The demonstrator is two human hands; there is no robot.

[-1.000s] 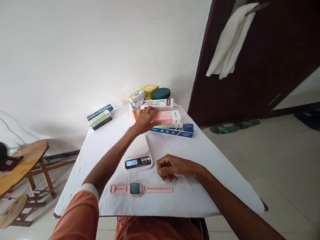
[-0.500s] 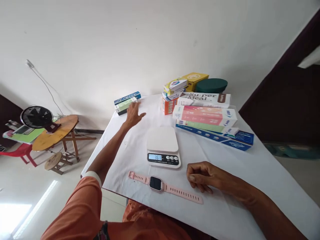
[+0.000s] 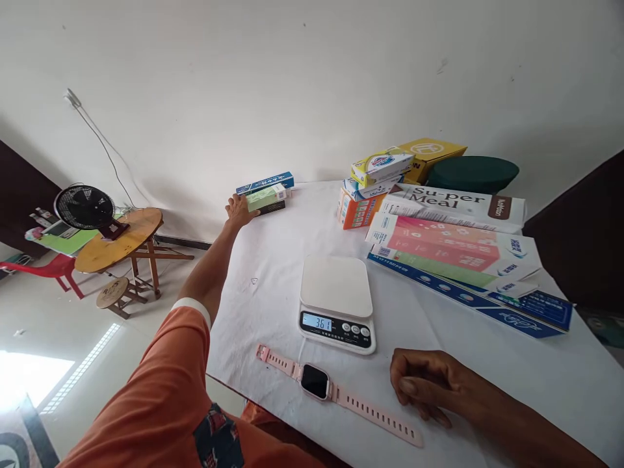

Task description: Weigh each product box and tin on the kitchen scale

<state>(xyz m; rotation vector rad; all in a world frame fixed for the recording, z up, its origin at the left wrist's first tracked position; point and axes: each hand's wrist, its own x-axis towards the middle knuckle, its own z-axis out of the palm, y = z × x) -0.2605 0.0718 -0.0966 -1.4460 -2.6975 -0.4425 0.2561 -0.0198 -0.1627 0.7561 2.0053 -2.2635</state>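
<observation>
At the table's far left, my left hand (image 3: 238, 211) touches the left end of a small group of boxes, its thumb stretched along their front. A light green box (image 3: 266, 195) lies there above a black box (image 3: 272, 207), with a blue box (image 3: 266, 182) behind. My right hand (image 3: 429, 383) rests on the cloth, fingers loosely curled around nothing. Left of it stands a white digital scale (image 3: 336, 286), its platform bare and its display reading 361. A pink-strapped smartwatch (image 3: 314, 381) lies flat along the near edge, in front of the scale.
Cartons fill the right: a white "Su-per Meal" box (image 3: 453, 203), a pink box (image 3: 448, 240), a long blue box (image 3: 529, 318), an orange box (image 3: 358, 211) and a yellow box (image 3: 431, 151). A dark green round object (image 3: 472, 172) sits behind. A fan (image 3: 85, 207) stands off left.
My left hand has moved from over the right part of the small boxes to their left end. My right hand keeps its curled pose. The camera view has shifted slightly.
</observation>
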